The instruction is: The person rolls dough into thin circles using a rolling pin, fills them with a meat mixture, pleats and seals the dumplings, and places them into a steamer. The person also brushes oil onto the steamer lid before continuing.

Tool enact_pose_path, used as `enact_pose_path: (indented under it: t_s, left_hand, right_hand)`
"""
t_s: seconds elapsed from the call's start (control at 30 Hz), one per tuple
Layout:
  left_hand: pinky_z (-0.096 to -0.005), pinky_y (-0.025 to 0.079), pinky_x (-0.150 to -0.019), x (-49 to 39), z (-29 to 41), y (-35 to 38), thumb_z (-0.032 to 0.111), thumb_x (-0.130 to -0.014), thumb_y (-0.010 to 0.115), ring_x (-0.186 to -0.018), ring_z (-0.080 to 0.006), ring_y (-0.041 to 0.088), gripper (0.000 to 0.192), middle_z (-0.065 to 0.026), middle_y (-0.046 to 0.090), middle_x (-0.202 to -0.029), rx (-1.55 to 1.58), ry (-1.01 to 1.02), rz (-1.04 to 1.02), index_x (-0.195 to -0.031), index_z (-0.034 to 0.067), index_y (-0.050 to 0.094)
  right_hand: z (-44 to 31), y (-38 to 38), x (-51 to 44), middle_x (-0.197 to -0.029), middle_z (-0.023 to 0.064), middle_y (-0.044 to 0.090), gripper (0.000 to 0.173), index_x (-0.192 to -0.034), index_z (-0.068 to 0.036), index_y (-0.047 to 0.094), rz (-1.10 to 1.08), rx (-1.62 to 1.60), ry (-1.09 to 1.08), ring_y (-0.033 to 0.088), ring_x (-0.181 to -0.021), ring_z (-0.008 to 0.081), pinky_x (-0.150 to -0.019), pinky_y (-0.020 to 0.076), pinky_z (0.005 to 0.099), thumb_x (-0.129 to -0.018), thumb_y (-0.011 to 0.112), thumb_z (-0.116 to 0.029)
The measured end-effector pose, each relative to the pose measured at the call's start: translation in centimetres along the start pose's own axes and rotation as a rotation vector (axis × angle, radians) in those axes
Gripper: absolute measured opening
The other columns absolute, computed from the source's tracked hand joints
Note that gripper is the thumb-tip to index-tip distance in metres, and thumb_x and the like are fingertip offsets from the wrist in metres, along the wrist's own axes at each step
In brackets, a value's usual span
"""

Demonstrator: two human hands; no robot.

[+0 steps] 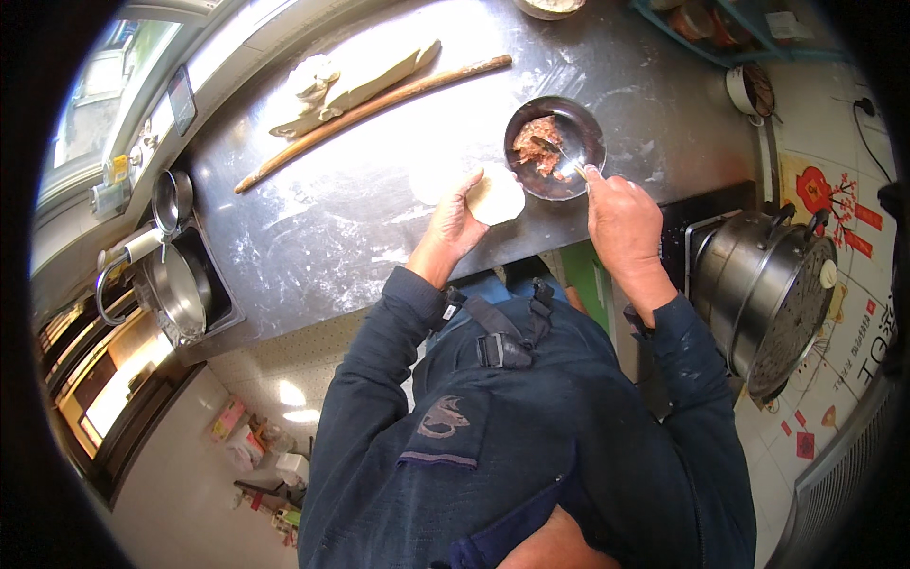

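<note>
A round, pale dough wrapper [499, 198] lies flat across the palm and fingers of my left hand [455, 219], above the front part of the steel worktop. My right hand [627, 220] grips the handle of a metal spoon [573, 163]. The spoon's bowl rests in pinkish minced filling [538, 142] inside a round steel bowl [593, 124]. The filling is heaped to the left side of that bowl. Behind my left hand, a wooden rolling pin [377, 119] lies slantwise, with a long piece of dough [384, 75] along its far side.
Flour streaks the steel worktop [306, 242]. At the left is a sink [231, 309] holding a metal pan [174, 284]. A large steel steamer pot [753, 284] stands to my right. A teal rack [711, 50] and another bowl [551, 7] are at the far side.
</note>
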State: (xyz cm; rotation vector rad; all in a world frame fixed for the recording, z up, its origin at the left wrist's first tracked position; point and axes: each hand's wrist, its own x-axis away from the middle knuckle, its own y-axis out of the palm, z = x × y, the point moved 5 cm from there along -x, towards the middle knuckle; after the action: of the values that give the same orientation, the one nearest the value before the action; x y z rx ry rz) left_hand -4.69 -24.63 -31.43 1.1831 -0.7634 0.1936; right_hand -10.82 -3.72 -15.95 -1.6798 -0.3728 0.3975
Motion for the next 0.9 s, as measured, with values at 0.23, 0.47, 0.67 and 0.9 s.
enact_pose_path:
  t_s: [0.23, 0.47, 0.67, 0.9]
  left_hand:
    - [-0.0536, 0.052, -0.114, -0.6, -0.5, -0.4, 0.029, -0.101, 0.072, -0.125, -0.0352, 0.068, 0.05, -0.0206, 0.07, -0.131, 0.036, 0.017, 0.041, -0.139, -0.001, 0.057]
    - [-0.0545, 0.052, -0.113, -0.7, -0.9, -0.4, 0.033, -0.102, 0.07, -0.126, -0.0364, 0.067, 0.055, -0.0213, 0.069, -0.134, 0.069, 0.001, 0.033, -0.142, -0.001, 0.055]
    - [-0.054, 0.051, -0.115, -0.5, -1.1, 0.0, 0.039, -0.104, 0.066, -0.13, -0.0369, 0.066, 0.06, -0.0228, 0.065, -0.141, 0.038, 0.005, 0.039, -0.146, -0.002, 0.053]
    - [-0.0533, 0.049, -0.117, 0.4, -0.7, 0.9, 0.039, -0.103, 0.068, -0.132, -0.0364, 0.064, 0.063, -0.0226, 0.065, -0.143, 0.013, -0.01, 0.016, -0.148, -0.002, 0.052]
  right_hand:
    - [-1.1, 1.8, 0.0, -0.081, 0.005, 0.067, 0.032, -0.116, -0.007, 0.077, -0.052, 0.031, -0.1, 0.069, -0.079, 0.0263, -0.07, 0.0568, 0.0379, -0.086, 0.067, -0.008]
    - [-0.5, 2.4, 0.6, -0.083, 0.0126, 0.074, 0.023, -0.113, -0.005, 0.079, -0.104, -0.171, -0.01, 0.073, -0.076, 0.0327, -0.069, 0.0578, 0.0436, -0.095, 0.066, -0.011]
    - [3.4, 4.2, 0.8, -0.107, 0.0197, 0.078, 0.028, -0.12, -0.003, 0.078, -0.237, -0.62, 0.291, 0.077, -0.092, 0.0311, -0.082, 0.0586, 0.0395, -0.1, 0.069, -0.02]
    - [7.2, 7.6, 1.4, -0.11, 0.0076, 0.08, 0.033, -0.124, 0.005, 0.076, -0.357, -1.22, 0.514, 0.068, -0.098, 0.0111, -0.089, 0.053, 0.0286, -0.1, 0.073, -0.017]
